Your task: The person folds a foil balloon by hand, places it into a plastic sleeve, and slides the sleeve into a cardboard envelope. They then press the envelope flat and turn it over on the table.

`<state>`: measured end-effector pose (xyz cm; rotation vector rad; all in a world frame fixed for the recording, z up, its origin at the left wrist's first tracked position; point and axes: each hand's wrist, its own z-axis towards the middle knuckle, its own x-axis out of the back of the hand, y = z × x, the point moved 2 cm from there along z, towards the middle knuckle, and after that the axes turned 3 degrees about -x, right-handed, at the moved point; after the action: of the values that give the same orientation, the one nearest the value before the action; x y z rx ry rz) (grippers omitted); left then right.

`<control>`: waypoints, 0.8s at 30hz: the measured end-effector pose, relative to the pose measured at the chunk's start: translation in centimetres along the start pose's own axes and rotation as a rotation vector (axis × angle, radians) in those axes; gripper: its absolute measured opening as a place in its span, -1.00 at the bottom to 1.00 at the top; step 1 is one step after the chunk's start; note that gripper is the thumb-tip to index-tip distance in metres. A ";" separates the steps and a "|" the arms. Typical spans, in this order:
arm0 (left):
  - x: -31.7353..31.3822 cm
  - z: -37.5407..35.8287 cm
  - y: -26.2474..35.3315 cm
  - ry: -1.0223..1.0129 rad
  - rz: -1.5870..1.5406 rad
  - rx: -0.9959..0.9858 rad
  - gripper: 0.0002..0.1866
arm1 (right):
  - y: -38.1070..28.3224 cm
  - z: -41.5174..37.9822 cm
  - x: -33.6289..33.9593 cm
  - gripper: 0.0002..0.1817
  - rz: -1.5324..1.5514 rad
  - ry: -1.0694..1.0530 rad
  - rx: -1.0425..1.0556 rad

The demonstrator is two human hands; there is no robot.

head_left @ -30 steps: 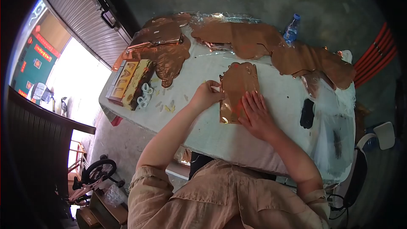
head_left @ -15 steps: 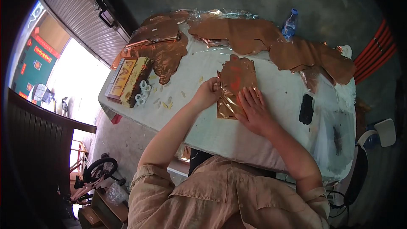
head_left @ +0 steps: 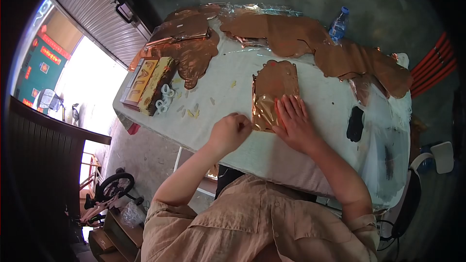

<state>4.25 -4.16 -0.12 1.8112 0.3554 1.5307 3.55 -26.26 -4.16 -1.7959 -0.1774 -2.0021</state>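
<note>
At the lower left corner of the copper-coloured sheet (head_left: 275,83), left hand (head_left: 231,131) curled; grip cannot be told. Sheet flat on cloth-covered table (head_left: 204,121). Right of its centre, right hand (head_left: 297,125) spread, grasping nothing; broad, even pressure should limit creases.

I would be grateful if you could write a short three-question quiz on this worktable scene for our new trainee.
1. True or false: the left hand has its fingers curled in, beside the lower part of the copper-coloured sheet.

2. Multiple choice: what colour is the cap on the plastic bottle?
a) red
b) blue
c) white

3. Short answer: which hand lies palm-down on the copper-coloured sheet?

Key:
1. True.
2. b.
3. The right hand.
</note>
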 end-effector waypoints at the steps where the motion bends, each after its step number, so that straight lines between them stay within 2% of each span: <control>1: -0.2 -0.2 0.3 0.021 0.017 -0.020 -0.80 | 0.0 0.0 0.0 -0.18 0.005 -0.004 -0.010; 3: -0.6 -0.1 0.5 0.036 -0.009 -0.034 -0.78 | 0.0 0.0 0.0 -0.18 0.009 -0.010 -0.019; 5: -0.4 0.3 1.1 0.015 -0.041 0.072 -0.77 | 0.1 0.0 -0.1 -0.18 0.019 0.005 -0.012; 8: -0.5 0.8 1.4 -0.025 0.010 0.114 -0.76 | 0.1 0.0 -0.2 -0.18 0.019 0.017 -0.010; 12: -1.8 0.6 0.9 0.005 0.181 0.021 -0.76 | 0.1 -0.1 0.1 -0.20 0.010 -0.022 -0.020; 14: -2.6 -0.2 0.9 0.213 0.217 -0.132 -0.80 | 0.0 -0.1 0.2 -0.19 0.008 -0.020 -0.020; 17: -2.8 -0.9 1.5 0.322 0.192 -0.109 -0.84 | -0.1 -0.1 0.4 -0.19 -0.005 -0.041 -0.029; 21: -2.3 -1.2 1.3 0.292 0.176 -0.072 -0.84 | -0.1 -0.2 0.3 -0.18 -0.011 -0.019 -0.031; 23: -1.6 -1.5 1.5 0.396 0.205 -0.451 -0.79 | -0.2 -0.2 0.5 -0.18 0.009 -0.024 -0.026; 24: -1.2 -1.8 1.3 0.398 0.207 -0.451 -0.79 | -0.1 -0.1 0.2 -0.18 0.009 -0.021 -0.024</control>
<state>1.95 -5.24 -0.08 1.2206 -0.0034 1.9358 3.38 -26.28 -3.93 -1.8301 -0.1520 -1.9871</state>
